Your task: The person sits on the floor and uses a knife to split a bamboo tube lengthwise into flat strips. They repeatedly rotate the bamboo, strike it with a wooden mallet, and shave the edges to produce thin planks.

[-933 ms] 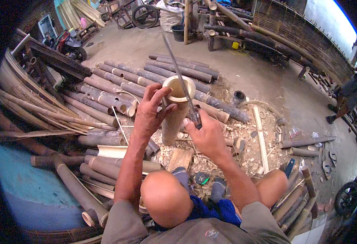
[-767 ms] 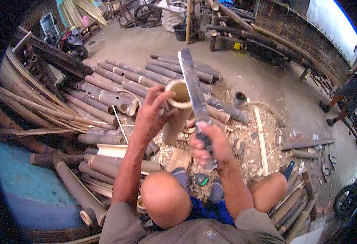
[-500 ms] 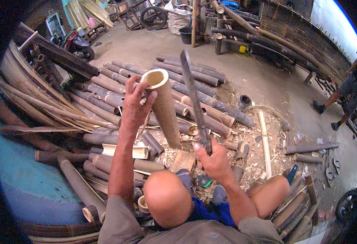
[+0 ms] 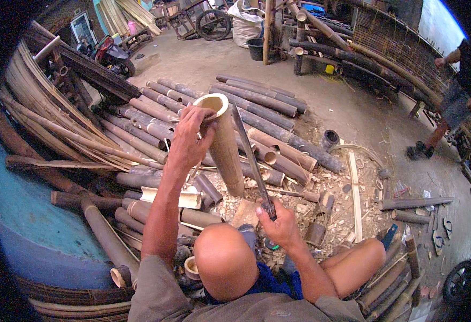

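Observation:
An upright bamboo tube (image 4: 227,150), hollow and pale at its cut top rim, stands in front of me, slightly tilted. My left hand (image 4: 193,131) is closed on its upper left side, with the fingers at the rim. In my right hand (image 4: 281,224) is the dark handle of a machete (image 4: 254,163). Its long, narrow blade points up and away, its tip end beside the tube's right upper edge; I cannot tell whether they touch. The tube's lower end meets a wooden block (image 4: 244,213) among the shavings.
Dark bamboo poles (image 4: 257,101) lie across the floor ahead. Bent bamboo strips (image 4: 53,112) are stacked at left. Wood shavings (image 4: 332,214) and a pale strip (image 4: 354,193) lie to the right. Another person (image 4: 455,102) stands at the far right; sandals (image 4: 438,241) lie nearer.
The machete has swung down and left, bringing its blade beside the tube's rim. My left fingers have closed in on the tube. The person at right has moved.

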A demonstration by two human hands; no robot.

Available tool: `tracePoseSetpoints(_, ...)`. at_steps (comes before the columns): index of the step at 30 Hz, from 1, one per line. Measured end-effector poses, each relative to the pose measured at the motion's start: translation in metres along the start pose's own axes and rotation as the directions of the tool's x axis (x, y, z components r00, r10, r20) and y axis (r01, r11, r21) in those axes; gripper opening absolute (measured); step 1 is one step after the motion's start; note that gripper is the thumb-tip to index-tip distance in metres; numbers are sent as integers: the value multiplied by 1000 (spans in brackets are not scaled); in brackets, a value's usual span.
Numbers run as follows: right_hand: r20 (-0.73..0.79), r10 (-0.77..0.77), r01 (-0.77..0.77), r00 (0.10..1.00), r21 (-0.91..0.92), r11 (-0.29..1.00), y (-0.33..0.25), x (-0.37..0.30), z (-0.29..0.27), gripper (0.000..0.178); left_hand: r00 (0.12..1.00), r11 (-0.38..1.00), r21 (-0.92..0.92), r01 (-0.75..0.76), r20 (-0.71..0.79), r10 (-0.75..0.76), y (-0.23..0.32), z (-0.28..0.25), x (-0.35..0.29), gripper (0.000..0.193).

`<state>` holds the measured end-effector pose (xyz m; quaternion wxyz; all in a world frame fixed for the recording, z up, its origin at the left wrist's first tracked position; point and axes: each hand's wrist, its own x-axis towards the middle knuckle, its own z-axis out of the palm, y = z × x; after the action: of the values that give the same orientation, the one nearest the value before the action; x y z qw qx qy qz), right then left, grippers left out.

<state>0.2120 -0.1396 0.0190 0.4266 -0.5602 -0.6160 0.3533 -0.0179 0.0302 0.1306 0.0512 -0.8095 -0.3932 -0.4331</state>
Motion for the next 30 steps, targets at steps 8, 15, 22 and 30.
tracePoseSetpoints(8, 5, -28, 28, 1000, 20, 999, -8, 7, -6, 31, 997, 1000, 18, 6, -77, -5, 19, 7, -10, 26)
tracePoseSetpoints(15, -1, -85, 85, 996, -66, 994, -3, 10, -9, 33, 995, 1000, -13, 25, -93, -26, 25, 12, -10, 26)
tracePoseSetpoints(22, -25, -155, 146, 988, -226, 963, 1, 11, -11, 35, 994, 998, -39, 51, -96, -54, 29, 12, -11, 28)
tracePoseSetpoints(30, -6, -124, 122, 992, -160, 980, -4, 12, -17, 29, 992, 997, 1, 76, -96, -75, 30, 10, -12, 30)
